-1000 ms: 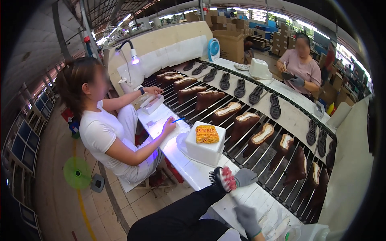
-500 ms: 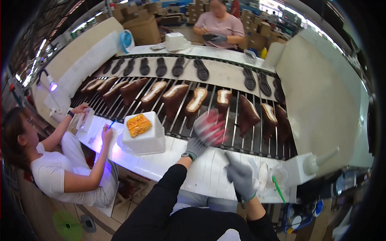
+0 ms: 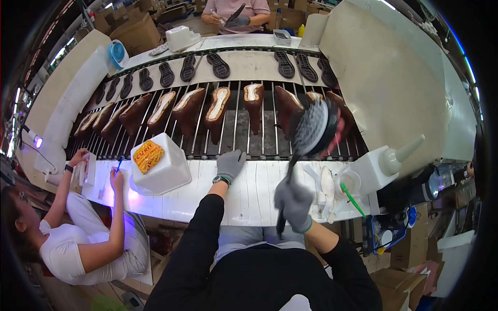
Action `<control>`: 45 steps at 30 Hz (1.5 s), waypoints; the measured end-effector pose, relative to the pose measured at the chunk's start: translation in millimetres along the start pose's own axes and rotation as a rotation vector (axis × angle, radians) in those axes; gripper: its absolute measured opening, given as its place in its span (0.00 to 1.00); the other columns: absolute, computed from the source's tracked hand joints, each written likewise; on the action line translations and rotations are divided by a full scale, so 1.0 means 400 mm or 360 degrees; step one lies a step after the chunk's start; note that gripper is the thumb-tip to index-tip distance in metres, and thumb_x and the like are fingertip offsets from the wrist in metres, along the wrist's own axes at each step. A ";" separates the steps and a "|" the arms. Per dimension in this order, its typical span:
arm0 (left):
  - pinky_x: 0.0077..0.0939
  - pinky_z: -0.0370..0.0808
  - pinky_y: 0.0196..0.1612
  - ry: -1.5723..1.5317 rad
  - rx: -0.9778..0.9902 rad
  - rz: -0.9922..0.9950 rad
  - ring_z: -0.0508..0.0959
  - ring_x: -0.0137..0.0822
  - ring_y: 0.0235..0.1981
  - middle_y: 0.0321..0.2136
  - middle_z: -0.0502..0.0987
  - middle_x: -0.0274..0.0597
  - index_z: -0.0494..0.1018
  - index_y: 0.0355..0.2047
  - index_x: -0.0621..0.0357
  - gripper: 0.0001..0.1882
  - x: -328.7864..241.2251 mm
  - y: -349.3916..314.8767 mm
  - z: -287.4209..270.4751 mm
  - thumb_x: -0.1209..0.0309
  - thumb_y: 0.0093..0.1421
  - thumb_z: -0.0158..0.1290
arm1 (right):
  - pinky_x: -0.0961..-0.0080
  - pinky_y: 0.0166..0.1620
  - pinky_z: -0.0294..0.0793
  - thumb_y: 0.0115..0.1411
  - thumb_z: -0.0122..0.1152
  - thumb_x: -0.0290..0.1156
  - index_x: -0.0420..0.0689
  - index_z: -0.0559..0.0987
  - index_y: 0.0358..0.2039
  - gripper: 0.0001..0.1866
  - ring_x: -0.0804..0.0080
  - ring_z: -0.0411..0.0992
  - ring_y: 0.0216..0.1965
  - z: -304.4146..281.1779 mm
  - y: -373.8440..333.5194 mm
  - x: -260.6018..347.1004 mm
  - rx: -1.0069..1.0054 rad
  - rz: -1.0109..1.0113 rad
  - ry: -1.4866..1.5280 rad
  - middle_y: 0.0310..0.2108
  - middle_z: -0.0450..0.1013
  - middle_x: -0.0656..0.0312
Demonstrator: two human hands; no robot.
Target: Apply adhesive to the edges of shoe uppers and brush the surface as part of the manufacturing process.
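Note:
My right hand [image 3: 294, 203], in a grey glove, is closed around the black handle of a brush [image 3: 311, 128]. Its blurred round head, with grey bristles and pinkish red on the far side, is raised in front of the rightmost brown shoe uppers. My left hand [image 3: 230, 165], also gloved in grey, rests at the inner edge of the white ledge [image 3: 249, 199] with its fingers stretched out and nothing in them. Beyond it, brown uppers on lasts, such as this shoe upper [image 3: 218, 106], lie on the conveyor rods, pale bottoms showing. Black soles [image 3: 218, 66] form a row behind.
Left of my hand stands an upturned white tub [image 3: 171, 166] with a yellow packet [image 3: 148, 156] on top. To the right are a white squeeze bottle [image 3: 381, 168] and a green-handled brush [image 3: 353, 199]. One person sits at left with a blue tool; another works across the conveyor.
The view has shifted, so the conveyor sits further left and higher. My left hand has come back onto the ledge. The blurred red-and-grey thing before it is no longer there; the brush head shows at right.

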State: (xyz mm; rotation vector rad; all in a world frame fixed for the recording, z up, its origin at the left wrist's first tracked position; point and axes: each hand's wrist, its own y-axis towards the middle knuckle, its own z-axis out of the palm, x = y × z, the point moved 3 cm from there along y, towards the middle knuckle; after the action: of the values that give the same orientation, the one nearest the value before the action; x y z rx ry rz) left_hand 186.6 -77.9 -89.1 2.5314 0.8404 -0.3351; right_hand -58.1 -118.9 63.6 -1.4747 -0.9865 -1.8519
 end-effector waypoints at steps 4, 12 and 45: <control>0.44 0.72 0.30 -0.0029 0.0007 -0.0069 0.77 0.51 0.27 0.20 0.75 0.49 0.72 0.22 0.55 0.18 -0.016 -0.001 0.015 0.56 0.60 0.48 | 0.74 0.30 0.71 0.58 0.57 0.24 0.42 0.77 0.39 0.08 0.67 0.71 0.24 0.025 -0.081 -0.080 0.1287 -0.0548 -0.1197 0.24 0.71 0.55; 0.44 0.72 0.29 -0.0017 0.0030 -0.0085 0.77 0.50 0.25 0.20 0.77 0.47 0.73 0.23 0.53 0.17 -0.003 0.000 0.006 0.56 0.60 0.48 | 0.81 0.25 0.66 0.59 0.49 0.19 0.36 0.75 0.27 0.06 0.78 0.70 0.22 -0.053 -0.031 -0.072 0.0047 -0.0078 0.0181 0.21 0.70 0.61; 0.41 0.71 0.29 0.0073 -0.0086 -0.0113 0.77 0.47 0.25 0.19 0.76 0.46 0.70 0.19 0.54 0.18 0.021 -0.015 -0.018 0.56 0.59 0.49 | 0.83 0.18 0.59 0.64 0.42 0.27 0.42 0.68 0.19 0.16 0.81 0.57 0.12 -0.015 0.045 0.104 -0.0560 -0.0059 0.0517 0.12 0.61 0.67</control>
State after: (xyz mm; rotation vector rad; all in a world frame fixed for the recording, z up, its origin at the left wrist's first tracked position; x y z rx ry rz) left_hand 190.0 -65.9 -87.8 2.4720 0.9463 -0.2741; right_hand -56.4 -133.5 106.8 -1.2867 -0.5562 -2.2890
